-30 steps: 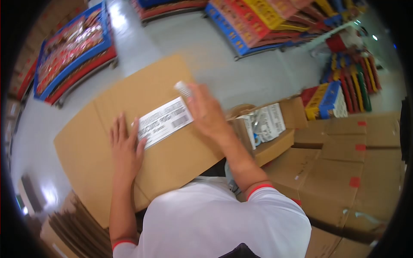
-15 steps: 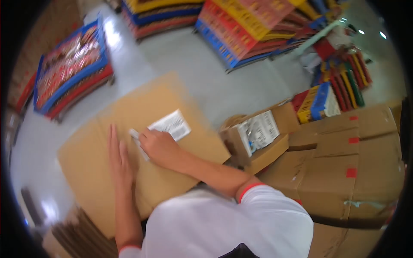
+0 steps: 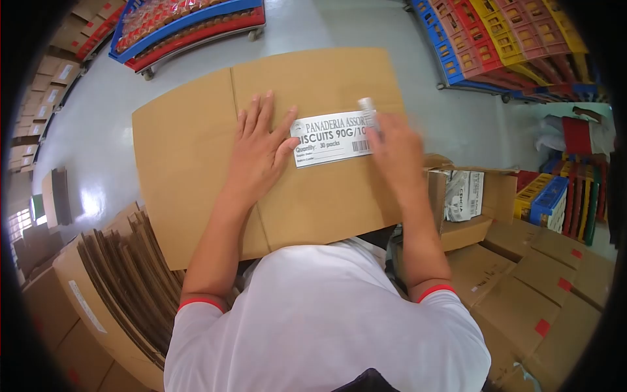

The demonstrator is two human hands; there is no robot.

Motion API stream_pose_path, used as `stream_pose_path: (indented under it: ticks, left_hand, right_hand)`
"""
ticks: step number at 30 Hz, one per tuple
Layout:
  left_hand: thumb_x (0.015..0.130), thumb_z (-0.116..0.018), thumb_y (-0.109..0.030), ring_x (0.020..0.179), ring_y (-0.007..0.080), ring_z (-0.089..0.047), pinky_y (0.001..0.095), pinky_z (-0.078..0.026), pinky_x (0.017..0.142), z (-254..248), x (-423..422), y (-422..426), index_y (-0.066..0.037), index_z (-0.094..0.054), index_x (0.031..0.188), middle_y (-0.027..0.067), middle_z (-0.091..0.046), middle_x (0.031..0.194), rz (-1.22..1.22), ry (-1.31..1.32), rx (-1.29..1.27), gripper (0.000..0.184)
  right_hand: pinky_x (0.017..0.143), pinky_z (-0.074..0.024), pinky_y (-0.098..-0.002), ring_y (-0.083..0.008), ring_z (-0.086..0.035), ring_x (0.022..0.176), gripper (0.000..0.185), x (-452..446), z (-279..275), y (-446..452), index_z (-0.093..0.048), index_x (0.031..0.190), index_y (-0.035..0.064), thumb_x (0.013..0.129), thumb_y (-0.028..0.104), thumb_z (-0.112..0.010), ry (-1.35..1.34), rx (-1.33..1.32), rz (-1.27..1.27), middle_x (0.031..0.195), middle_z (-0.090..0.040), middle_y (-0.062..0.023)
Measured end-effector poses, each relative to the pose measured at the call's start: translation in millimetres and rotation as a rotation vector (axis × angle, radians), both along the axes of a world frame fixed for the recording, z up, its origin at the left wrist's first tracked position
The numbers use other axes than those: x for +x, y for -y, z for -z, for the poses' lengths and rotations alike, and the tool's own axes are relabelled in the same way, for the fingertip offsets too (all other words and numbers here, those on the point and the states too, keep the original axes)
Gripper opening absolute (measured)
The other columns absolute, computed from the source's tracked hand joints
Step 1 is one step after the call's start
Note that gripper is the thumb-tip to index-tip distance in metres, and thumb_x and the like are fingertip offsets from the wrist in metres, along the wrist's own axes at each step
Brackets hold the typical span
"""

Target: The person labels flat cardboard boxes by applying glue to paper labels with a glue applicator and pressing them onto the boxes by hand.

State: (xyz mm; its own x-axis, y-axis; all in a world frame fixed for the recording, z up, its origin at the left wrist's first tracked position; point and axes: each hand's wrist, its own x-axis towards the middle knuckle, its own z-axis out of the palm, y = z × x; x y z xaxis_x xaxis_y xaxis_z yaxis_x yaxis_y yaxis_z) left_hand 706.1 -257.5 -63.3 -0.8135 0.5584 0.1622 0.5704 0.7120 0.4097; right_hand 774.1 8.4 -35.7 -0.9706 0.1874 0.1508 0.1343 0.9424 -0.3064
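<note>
A flat cardboard piece point(image 3: 196, 176) lies in front of my body. On it is a white printed label point(image 3: 330, 147) reading "PANADERIA ASSORT... BISCUITS 90G". My left hand point(image 3: 261, 147) rests on the cardboard with its fingers spread, the thumb touching the label's left end. At the label's right end, my right hand point(image 3: 395, 147), blurred by motion, is closed around a small whitish stick-like object point(image 3: 367, 108). The hand hides most of that object and the label's right edge.
An open box point(image 3: 467, 228) with printed labels stands at the right, beside closed cartons point(image 3: 522, 287). Folded cardboard point(image 3: 124, 281) is stacked at the lower left. Crates on wheels point(image 3: 196, 32) stand beyond; stacked crates point(image 3: 483, 39) rise at the upper right.
My right hand has moved from the label's left end to its right end, with the whitish object. My left hand's fingers have spread and its thumb touches the label. The view has turned.
</note>
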Motion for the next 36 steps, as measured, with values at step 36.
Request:
stream_pose_path:
  ticks: [36]
  left_hand:
    - [0.097, -0.064, -0.045, 0.159, 0.0403, -0.018, 0.0502, -0.017, 0.13, -13.2, 42.0, -133.4, 0.009, -0.029, 0.159, 0.0296, -0.026, 0.167, 0.87, -0.013, -0.102, 0.09]
  right_hand:
    - [0.051, -0.0443, -0.024, -0.0064, -0.053, 0.059, 0.045, 24.3, 50.4, -54.9, -0.052, 0.143, 0.0029, 0.107, 0.027, -0.063, -0.552, -1.651, 0.251, 0.075, -0.056, 0.0018]
